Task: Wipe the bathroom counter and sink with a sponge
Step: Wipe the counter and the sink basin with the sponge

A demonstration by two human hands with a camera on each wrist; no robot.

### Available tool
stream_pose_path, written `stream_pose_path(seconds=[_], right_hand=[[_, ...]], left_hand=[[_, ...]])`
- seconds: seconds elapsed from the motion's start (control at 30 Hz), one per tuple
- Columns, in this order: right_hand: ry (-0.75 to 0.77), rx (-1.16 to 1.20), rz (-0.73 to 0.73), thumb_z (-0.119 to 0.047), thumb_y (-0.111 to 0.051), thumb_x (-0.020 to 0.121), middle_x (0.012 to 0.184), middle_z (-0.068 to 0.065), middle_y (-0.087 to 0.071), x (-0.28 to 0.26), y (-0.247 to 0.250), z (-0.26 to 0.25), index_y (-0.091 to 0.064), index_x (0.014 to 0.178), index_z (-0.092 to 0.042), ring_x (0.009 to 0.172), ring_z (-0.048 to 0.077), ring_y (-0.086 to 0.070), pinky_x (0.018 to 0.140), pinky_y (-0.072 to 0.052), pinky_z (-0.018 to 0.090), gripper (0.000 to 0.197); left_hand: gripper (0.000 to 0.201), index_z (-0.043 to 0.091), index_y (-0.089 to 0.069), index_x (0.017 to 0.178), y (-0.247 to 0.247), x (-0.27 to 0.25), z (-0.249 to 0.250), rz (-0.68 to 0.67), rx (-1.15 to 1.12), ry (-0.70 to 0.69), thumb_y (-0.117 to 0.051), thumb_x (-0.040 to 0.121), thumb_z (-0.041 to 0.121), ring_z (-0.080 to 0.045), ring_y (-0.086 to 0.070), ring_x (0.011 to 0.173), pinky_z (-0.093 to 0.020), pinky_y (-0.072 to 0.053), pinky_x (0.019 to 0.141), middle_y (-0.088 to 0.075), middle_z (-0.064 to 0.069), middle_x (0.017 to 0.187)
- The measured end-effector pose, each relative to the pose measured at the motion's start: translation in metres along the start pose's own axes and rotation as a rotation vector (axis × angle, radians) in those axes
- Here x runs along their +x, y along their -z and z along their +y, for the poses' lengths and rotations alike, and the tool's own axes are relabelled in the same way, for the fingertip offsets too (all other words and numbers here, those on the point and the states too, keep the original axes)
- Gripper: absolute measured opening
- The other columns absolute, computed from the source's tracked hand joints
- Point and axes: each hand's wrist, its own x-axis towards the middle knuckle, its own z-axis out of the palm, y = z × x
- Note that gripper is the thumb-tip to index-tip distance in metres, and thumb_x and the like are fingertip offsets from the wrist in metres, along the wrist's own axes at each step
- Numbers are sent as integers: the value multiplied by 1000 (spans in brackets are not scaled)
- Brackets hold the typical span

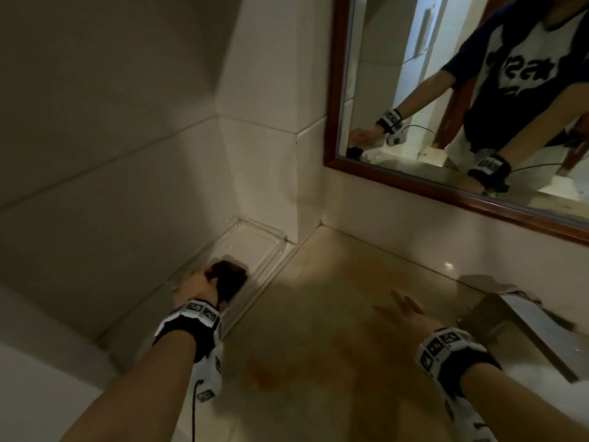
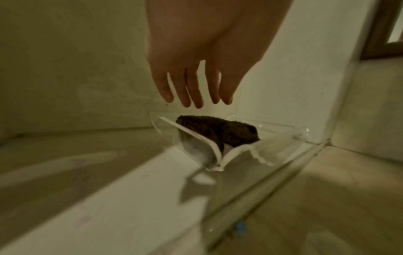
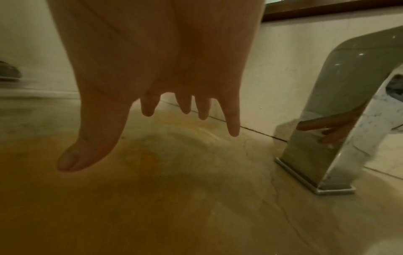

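A dark brown sponge [image 1: 231, 279] [image 2: 220, 131] lies in a clear plastic tray [image 1: 271, 250] [image 2: 281, 126] on a white ledge in the left corner. My left hand [image 1: 197, 279] [image 2: 196, 98] hovers right over the sponge's near end, fingers straight and pointing down, tips just short of it in the left wrist view. My right hand [image 1: 404, 309] [image 3: 152, 124] floats above the beige stone counter [image 1: 318, 330] [image 3: 207, 215], fingers spread, holding nothing. The counter has an orange-tinted patch [image 1: 264, 378].
A chrome faucet [image 1: 522, 311] [image 3: 327, 120] stands right of my right hand, with a pale basin edge [image 1: 535, 374] beyond it. A wood-framed mirror [image 1: 331, 90] hangs above the back wall. Tiled walls close in the tray on the left and behind.
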Motion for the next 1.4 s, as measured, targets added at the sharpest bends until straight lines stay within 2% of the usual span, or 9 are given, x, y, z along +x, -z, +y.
stream_pose_path(seconds=[0.23,0.37,0.53,0.67,0.83,0.97,1.17,1.27,1.4], right_hand=[[-36,55,-94,-14,-32,99,155,1,27,17,6,-3,1,147,-41,144,29,20,119,-12,47,64],[-37,66,-98,-40,-48,92,155,1,25,31,-3,-5,-1,147,-41,144,31,19,119,-9,51,72],[-72,83,-95,-39,-62,82,157,-4,18,46,-5,-6,-6,145,-43,145,29,15,118,-14,53,84],[-104,142,-44,-65,-41,83,155,-11,21,57,-3,15,-6,141,-51,145,24,16,116,-5,57,69],[-182,25,-53,-67,-59,73,157,3,18,76,-13,45,4,145,-45,144,38,11,118,-6,55,99],[-222,44,-68,-77,-43,73,157,2,18,88,-17,44,6,143,-49,144,40,8,117,-9,55,90],[-240,11,-113,-66,-49,82,158,5,17,89,-15,43,5,145,-47,144,40,5,118,-9,53,85],[-201,-40,-116,-61,-47,86,158,5,12,81,0,46,2,145,-46,145,37,1,116,-8,56,79],[-168,-84,-44,-54,-51,87,158,-1,16,71,9,61,6,145,-46,145,35,4,113,-1,61,82]], left_hand=[[90,7,-20,149,-23,59,0,-284,87,254,-67,78,35,-34,-35,138,-41,-31,115,-30,-20,152],[75,8,-28,147,1,36,11,-340,174,114,-64,87,35,-27,-39,137,-33,-33,113,-33,-11,152],[54,-4,-53,125,8,24,30,-209,48,148,-69,83,27,-33,-57,117,-35,-46,100,-57,-22,129],[52,-2,-53,114,19,12,63,-162,-134,-2,-67,81,36,-30,-63,95,-34,-51,85,-65,-19,109],[65,1,-45,127,13,-10,123,-243,-227,-223,-74,78,33,-31,-57,114,-32,-44,88,-60,-18,124],[48,4,-50,122,-32,-20,157,-389,-259,-350,-66,86,32,-28,-59,109,-29,-44,86,-62,-14,120],[60,26,-31,146,-98,-18,152,-359,185,-517,-55,91,30,-28,-30,139,-40,-28,117,-26,-10,153],[63,31,-25,147,-103,-24,148,-244,389,-684,-54,91,31,-30,-24,141,-43,-24,117,-16,-6,155],[56,37,-18,148,-110,-23,146,-426,480,-626,-31,96,53,-31,-26,140,-44,-26,116,-16,-7,156]])
